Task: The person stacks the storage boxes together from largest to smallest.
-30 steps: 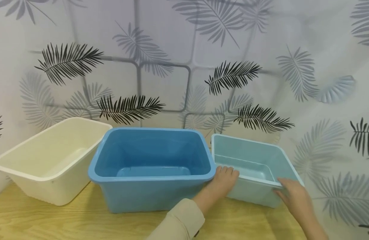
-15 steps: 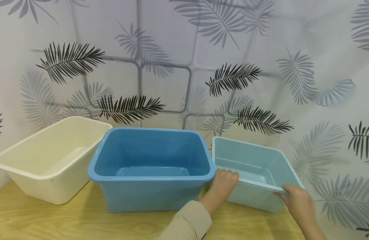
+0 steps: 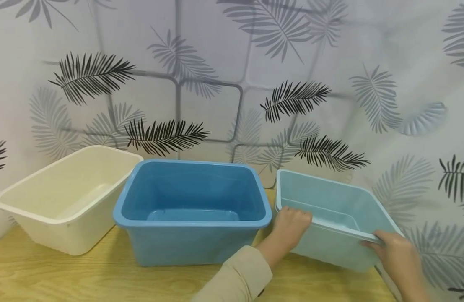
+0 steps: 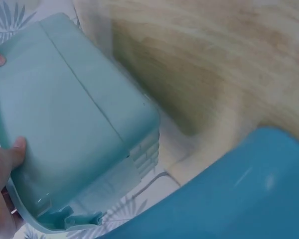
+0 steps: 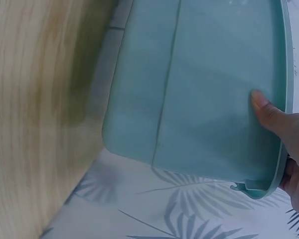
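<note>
A pale teal plastic bin (image 3: pixel 326 239) is at the right of the table, its near side towards me. My left hand (image 3: pixel 290 226) grips the near rim close to the bin's left corner, fingers over the lip. Farther right, my right hand (image 3: pixel 399 256) pinches the same rim near the other corner. In the left wrist view, the left thumb (image 4: pixel 17 152) presses on the outer wall. The right wrist view has the right thumb (image 5: pixel 266 112) flat on that wall, with the other fingers partly hidden behind the rim.
A larger blue bin (image 3: pixel 194 245) stands just left of the teal one. Beyond it, a cream bin (image 3: pixel 71 235) sits at an angle. Behind the wooden table (image 3: pixel 103 281) hangs a leaf-patterned sheet (image 3: pixel 216 54). The table's right edge lies under the right hand's side.
The teal bin has shifted to the right, with both hands holding its rim, and the gap to the blue bin has widened. The blue and cream bins stay in place.
</note>
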A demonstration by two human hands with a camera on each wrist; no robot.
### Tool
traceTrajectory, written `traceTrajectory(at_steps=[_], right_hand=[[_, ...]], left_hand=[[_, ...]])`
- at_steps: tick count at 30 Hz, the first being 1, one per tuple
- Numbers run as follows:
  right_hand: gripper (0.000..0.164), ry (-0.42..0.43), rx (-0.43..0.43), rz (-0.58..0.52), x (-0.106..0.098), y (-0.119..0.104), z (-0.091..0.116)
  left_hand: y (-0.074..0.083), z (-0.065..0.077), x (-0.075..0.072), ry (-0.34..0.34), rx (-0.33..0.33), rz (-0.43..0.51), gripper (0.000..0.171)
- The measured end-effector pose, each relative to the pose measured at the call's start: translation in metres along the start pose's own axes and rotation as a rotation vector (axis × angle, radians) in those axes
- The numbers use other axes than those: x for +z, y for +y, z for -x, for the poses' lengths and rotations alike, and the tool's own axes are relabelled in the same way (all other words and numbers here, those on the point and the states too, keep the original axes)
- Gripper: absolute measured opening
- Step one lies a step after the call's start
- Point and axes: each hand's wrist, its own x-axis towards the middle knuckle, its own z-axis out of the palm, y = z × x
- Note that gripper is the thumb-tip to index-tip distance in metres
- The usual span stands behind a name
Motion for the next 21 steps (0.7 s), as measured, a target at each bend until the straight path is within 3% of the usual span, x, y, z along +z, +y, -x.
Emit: traceTrajectory(at_steps=[1, 10, 12, 17, 21], right_hand=[[0.029, -0.002, 0.000, 0.002, -0.003, 0.000, -0.001], [0.028, -0.060, 0.039, 0.042, -0.025, -0.002, -0.022], [0.037, -0.053, 0.040, 0.046, -0.029, -0.003, -0.026], [0.078, 0.026, 0.016, 0.035, -0.039, -0.005, -0.040], [0.085, 0.076, -0.010, 0.040, -0.046, -0.009, -0.054]], left_hand=[[-0.002, -0.001, -0.011, -0.027, -0.003, 0.002, 0.019], [-0.015, -0.016, -0.035, -0.024, 0.007, -0.017, 0.013], [-0.019, -0.021, -0.041, -0.017, 0.007, -0.016, 0.015], [-0.030, -0.035, -0.057, 0.044, 0.015, -0.024, 0.023], [-0.039, -0.042, -0.068, 0.084, 0.004, -0.053, 0.022]])
